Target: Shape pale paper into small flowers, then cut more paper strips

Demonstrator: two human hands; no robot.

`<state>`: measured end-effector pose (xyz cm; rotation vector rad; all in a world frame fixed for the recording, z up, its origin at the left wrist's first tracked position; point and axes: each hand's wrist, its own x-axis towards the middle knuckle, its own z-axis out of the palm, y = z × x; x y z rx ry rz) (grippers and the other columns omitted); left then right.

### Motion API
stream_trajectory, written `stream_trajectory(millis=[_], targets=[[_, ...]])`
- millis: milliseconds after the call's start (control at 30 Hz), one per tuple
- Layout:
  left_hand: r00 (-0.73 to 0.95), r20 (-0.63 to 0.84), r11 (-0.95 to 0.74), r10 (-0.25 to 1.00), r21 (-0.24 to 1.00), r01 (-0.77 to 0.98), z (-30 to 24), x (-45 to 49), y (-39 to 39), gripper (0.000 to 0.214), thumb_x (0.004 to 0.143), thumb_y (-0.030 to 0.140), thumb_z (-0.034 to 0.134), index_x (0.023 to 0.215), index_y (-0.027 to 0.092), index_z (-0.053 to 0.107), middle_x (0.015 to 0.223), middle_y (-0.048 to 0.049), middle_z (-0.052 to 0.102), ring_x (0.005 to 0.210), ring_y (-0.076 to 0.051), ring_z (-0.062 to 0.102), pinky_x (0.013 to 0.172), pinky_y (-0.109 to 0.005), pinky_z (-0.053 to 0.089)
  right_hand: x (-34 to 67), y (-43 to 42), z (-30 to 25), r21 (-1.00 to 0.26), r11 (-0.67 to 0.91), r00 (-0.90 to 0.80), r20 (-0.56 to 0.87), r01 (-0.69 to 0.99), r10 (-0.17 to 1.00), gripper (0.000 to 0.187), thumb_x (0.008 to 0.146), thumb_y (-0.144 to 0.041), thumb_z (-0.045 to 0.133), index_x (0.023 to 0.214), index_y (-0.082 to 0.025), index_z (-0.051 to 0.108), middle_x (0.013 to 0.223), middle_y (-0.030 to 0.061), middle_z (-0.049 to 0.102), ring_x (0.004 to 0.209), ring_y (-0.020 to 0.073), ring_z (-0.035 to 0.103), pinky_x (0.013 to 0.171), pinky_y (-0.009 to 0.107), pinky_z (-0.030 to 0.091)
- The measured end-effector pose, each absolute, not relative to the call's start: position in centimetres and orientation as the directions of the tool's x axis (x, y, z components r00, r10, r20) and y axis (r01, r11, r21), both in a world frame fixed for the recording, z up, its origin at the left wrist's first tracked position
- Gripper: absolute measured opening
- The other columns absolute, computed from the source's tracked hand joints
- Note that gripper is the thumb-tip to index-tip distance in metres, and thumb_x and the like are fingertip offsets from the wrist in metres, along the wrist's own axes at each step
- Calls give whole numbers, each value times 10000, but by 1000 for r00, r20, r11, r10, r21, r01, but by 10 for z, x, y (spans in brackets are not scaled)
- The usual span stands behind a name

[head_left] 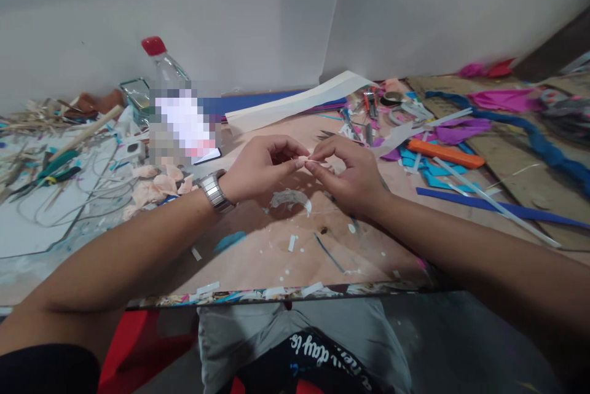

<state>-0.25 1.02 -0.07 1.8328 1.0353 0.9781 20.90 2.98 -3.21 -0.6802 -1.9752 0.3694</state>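
Over the middle of the work table, both hands meet at the fingertips. My left hand, with a metal watch on its wrist, pinches a small pale pinkish-white piece. The thumb and forefinger of my right hand close on the same piece from the other side. Fingers cover most of it, so its exact kind is unclear. Just behind my right hand, dark pointed tips stick out; whether they touch the hand cannot be made out. Crumpled peach paper pieces lie left of my left wrist.
Behind the hands are a lit phone, a red-capped bottle and a long cream paper strip. Green-handled pliers and wire lie left. An orange cutter, coloured paper scraps and a blue strip lie right.
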Motion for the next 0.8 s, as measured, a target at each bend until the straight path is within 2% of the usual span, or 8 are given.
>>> stream_trajectory(millis=[267,533,633,800], targets=[[395,247,-372,885,885,280,2,-2,9,224,897,253,723,1068,138,811,1081,-111,816,946,-195,750,846,-309,580,210,31,-33,-512,803,-393,701,304,595,157,916,-334,732,829,-249,633,841,28,705,800,214,670,739,384,521],[407,202,-324,891,910,258,3,-2,11,212,914,209,690,1077,126,797,1006,-100,814,741,-128,700,701,-268,571,208,30,-33,-524,792,-376,698,313,610,161,913,-366,746,855,-247,652,854,25,696,803,208,650,752,376,507],[394,209,-314,895,922,225,2,-1,11,186,914,197,685,1073,114,735,989,-90,780,698,-101,677,668,-250,563,208,30,-32,-525,792,-370,701,312,610,143,915,-379,749,895,-251,690,893,30,729,839,214,668,774,378,512],[378,186,-263,907,951,164,-1,-1,13,200,898,221,717,1034,152,588,848,-37,701,704,-110,678,646,-238,551,209,30,-30,-487,819,-420,703,304,574,106,942,-350,724,987,-257,748,951,35,771,887,216,705,818,386,530]])
